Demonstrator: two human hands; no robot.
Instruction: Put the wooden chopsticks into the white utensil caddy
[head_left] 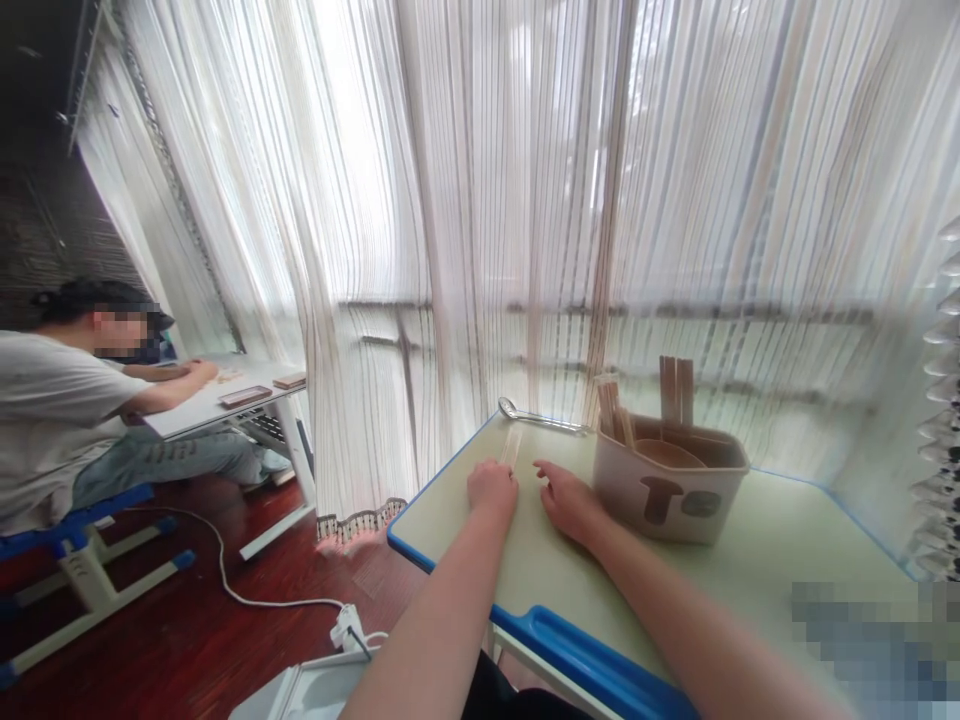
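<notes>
My left hand [493,485] rests low over the desk, its fingers closed around the near end of some pale, thin chopsticks [514,443]. They point away from me and lie close to the desk top. My right hand [568,503] is a short way to the right, empty, with its index finger stretched out and the others loosely curled. It is beside a beige plastic bin [671,500] with brown markings. Upright in the bin stand pale sticks [609,400] at the left and brown flat strips [676,390] at the back. Its lower contents are hidden.
A metal slotted spoon [540,418] lies at the far edge of the blue-edged desk [457,510]. Sheer curtains [480,250] hang behind it. At left, a person [60,400] sits working at another table [187,415]. A white cable [225,565] crosses the floor.
</notes>
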